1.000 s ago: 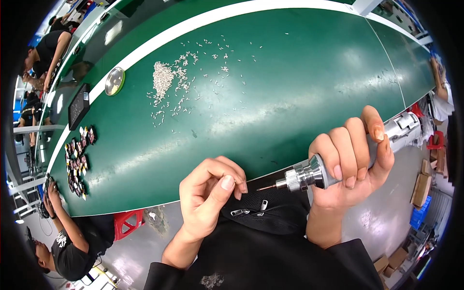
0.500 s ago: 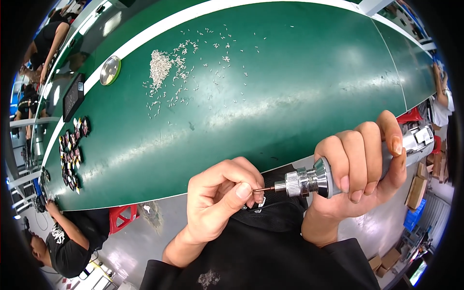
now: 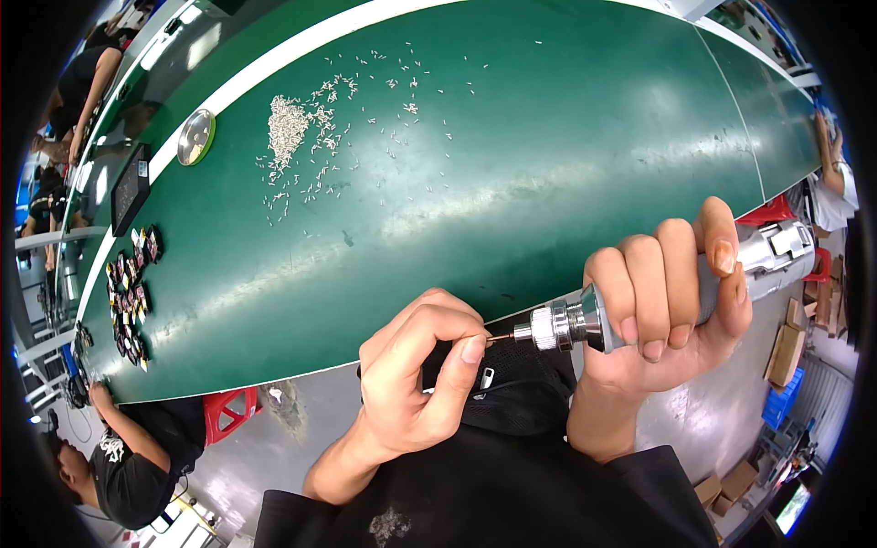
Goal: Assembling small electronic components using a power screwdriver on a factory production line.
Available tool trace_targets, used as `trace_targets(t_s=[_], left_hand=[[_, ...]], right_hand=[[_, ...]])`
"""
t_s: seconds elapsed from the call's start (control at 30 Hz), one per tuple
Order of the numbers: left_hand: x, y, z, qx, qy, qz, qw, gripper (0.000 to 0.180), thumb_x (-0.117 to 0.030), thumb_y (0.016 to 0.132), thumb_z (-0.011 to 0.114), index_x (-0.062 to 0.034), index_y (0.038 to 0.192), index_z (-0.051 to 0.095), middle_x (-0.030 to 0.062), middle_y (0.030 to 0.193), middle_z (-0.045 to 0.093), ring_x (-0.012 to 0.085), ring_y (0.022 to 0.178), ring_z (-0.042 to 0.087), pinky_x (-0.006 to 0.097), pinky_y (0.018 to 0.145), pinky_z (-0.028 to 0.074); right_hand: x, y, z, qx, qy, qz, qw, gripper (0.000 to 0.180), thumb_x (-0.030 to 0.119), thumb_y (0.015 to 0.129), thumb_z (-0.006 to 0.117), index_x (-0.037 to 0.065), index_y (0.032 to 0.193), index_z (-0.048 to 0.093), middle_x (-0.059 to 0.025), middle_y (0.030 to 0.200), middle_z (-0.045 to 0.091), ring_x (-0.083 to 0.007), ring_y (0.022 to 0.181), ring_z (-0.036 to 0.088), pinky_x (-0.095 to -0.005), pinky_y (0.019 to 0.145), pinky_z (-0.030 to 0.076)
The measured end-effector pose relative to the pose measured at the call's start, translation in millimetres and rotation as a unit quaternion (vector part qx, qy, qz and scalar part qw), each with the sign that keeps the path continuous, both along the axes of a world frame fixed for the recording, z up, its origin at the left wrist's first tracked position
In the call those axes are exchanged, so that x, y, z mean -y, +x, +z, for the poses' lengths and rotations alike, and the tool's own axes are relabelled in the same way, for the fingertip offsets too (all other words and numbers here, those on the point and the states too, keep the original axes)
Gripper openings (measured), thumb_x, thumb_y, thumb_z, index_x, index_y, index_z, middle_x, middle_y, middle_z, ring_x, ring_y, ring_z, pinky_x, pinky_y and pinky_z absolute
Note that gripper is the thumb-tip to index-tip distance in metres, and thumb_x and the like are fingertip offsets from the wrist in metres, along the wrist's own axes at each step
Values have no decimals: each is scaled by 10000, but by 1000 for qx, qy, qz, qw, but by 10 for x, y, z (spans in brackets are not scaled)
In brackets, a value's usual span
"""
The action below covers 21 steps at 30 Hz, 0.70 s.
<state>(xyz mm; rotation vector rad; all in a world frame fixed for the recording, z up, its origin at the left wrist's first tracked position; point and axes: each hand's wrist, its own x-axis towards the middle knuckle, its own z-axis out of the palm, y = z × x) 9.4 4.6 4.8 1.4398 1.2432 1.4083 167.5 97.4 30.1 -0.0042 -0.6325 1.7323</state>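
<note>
My right hand (image 3: 662, 306) wraps round the thick body of a silver handheld power screwdriver (image 3: 554, 327), held nearly level with its nose pointing left. A thin copper-coloured bit (image 3: 501, 338) sticks out of the nose. At the bit's end, my left hand (image 3: 411, 379) pinches with thumb and index finger. Whatever those fingertips hold is too small or too hidden to make out. Both hands are above the near edge of the green table (image 3: 438, 265). Farther off, a pile of small white pin-like pieces (image 3: 288, 130) lies with many scattered to its right.
A round shallow dish (image 3: 196, 138) and a black box-like device (image 3: 131, 190) stand at the table's left side. Below them lies a cluster of small dark parts (image 3: 129, 297). A person (image 3: 137, 457) sits at lower left beside a red stool (image 3: 230, 416). Cardboard boxes (image 3: 786, 356) stand at right.
My left thumb and index finger have shifted up and right, covering the bit's end more. The screwdriver has moved slightly up and left. The tabletop things appear a little farther left.
</note>
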Motion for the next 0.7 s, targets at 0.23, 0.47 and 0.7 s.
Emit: trace_targets(t_s=[0.23, 0.47, 0.7], left_hand=[[-193, -92, -60, 10, -18, -38, 999, 199, -111, 901, 556, 76, 964, 585, 155, 834, 610, 203, 686, 567, 272, 593, 448], [-564, -634, 197, -159, -19, 30, 987, 494, -377, 974, 468, 42, 1233, 507, 152, 964, 621, 207, 832, 590, 298, 675, 458], [-1886, -1080, 422, -336, -63, 109, 933, 272, -89, 912, 557, 1, 1169, 542, 87, 942, 650, 140, 870, 599, 282, 727, 474]], right_hand=[[-151, -18, -223, -16, -47, 0, 999, 141, 183, 958, 419, 66, 983, 493, 25, 534, 390, -91, 439, 393, -280, 515, 383], [-238, -7, -227, -16, -101, -49, 994, 96, 158, 941, 468, 64, 925, 468, 21, 533, 378, -84, 433, 384, -267, 509, 369], [-175, 7, -514, -12, -162, -32, 986, 92, 158, 920, 480, 70, 900, 462, 4, 522, 378, -112, 431, 401, -296, 516, 395]])
